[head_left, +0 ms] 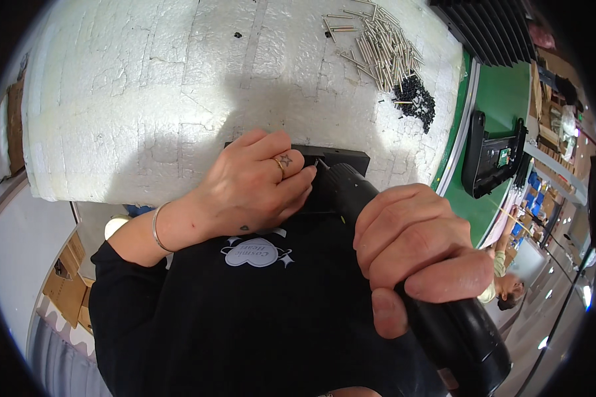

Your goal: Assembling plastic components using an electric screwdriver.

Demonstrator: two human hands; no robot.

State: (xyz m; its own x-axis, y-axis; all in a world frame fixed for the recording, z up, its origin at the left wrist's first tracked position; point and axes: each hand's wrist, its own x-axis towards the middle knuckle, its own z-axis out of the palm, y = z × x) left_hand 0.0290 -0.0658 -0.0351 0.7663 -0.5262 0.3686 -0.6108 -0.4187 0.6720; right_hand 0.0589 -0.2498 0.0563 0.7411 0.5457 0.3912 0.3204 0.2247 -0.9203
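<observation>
A black rectangular part (347,156) lies at the near edge of the padded white surface, close against my shirt. My left hand (261,175) is closed over its left side, fingers curled and thumb hidden beneath. My right hand (420,248) is wrapped around a black power screwdriver (463,337), which slants up and left toward the part. The thin metal bit (318,163) comes right beside my left fingertips. Whether a screw sits at the bit's tip, I cannot tell.
Long silver rods (384,49) lie heaped at the far right, beside a pile of small black screws (414,102). On the green table (503,89) rest a black plastic housing (478,155) and a ribbed black piece (487,30). Another person (506,288) is at the right.
</observation>
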